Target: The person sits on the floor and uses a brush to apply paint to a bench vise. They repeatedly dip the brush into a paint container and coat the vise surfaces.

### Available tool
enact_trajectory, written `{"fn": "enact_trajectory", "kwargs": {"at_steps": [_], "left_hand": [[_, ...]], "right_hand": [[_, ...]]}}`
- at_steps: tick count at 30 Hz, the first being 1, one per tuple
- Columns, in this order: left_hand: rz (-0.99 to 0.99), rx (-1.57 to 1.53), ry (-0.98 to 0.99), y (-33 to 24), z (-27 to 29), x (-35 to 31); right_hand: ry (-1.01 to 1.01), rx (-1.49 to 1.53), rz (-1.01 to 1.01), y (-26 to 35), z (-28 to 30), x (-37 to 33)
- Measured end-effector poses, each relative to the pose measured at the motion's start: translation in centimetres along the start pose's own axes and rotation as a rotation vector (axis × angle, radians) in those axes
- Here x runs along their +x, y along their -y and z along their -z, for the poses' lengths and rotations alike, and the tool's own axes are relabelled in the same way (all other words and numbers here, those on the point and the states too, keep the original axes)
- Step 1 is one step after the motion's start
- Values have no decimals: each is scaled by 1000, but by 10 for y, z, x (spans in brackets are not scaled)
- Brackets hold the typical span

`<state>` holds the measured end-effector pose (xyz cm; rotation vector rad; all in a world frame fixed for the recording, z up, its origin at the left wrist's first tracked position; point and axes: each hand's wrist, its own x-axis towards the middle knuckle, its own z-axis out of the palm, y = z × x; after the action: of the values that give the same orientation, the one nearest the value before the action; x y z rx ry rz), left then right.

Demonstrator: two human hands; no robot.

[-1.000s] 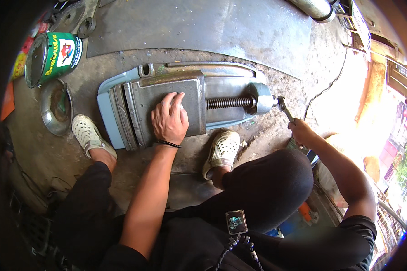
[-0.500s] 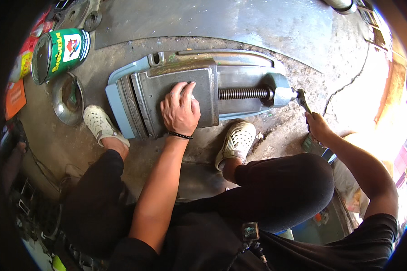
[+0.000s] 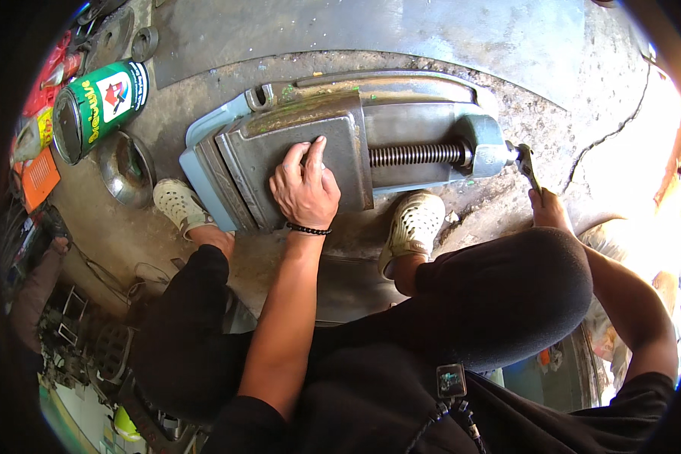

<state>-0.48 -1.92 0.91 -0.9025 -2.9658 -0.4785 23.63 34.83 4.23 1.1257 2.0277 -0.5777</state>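
Observation:
A grey and light-blue machine vise point(image 3: 303, 136) lies on the floor between my feet, its jaws at the left end and its threaded screw point(image 3: 416, 155) running to the right. My left hand point(image 3: 305, 185) rests palm down on the flat top of its sliding jaw, fingers stretched out and holding nothing. At the screw's right end, a dark wrench point(image 3: 528, 166) sits on the drive end. My right hand point(image 3: 550, 210) is closed round the wrench's lower handle, partly hidden behind my raised knee.
A green paint can point(image 3: 102, 106) lies tipped at the left, beside a shiny metal bowl point(image 3: 126, 170) and an orange item point(image 3: 39, 179). A large metal sheet point(image 3: 371, 30) covers the floor beyond the vise. My feet in pale clogs point(image 3: 415, 225) stand close to its near side.
The whole view has shifted and turned slightly, so the vise appears further right. My left hand stays on the sliding jaw, and my right hand keeps its hold on the wrench, now a little lower.

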Motion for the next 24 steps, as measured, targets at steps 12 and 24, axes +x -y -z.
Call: {"fn": "enact_trajectory", "kwargs": {"at_steps": [12,24], "left_hand": [[9,-10,-20,2,0,3],[-13,-22,-32,-1,0,4]], "right_hand": [[1,41,-142,-31,-9,-6],[-663,528,54,-85,-157,25]]}}
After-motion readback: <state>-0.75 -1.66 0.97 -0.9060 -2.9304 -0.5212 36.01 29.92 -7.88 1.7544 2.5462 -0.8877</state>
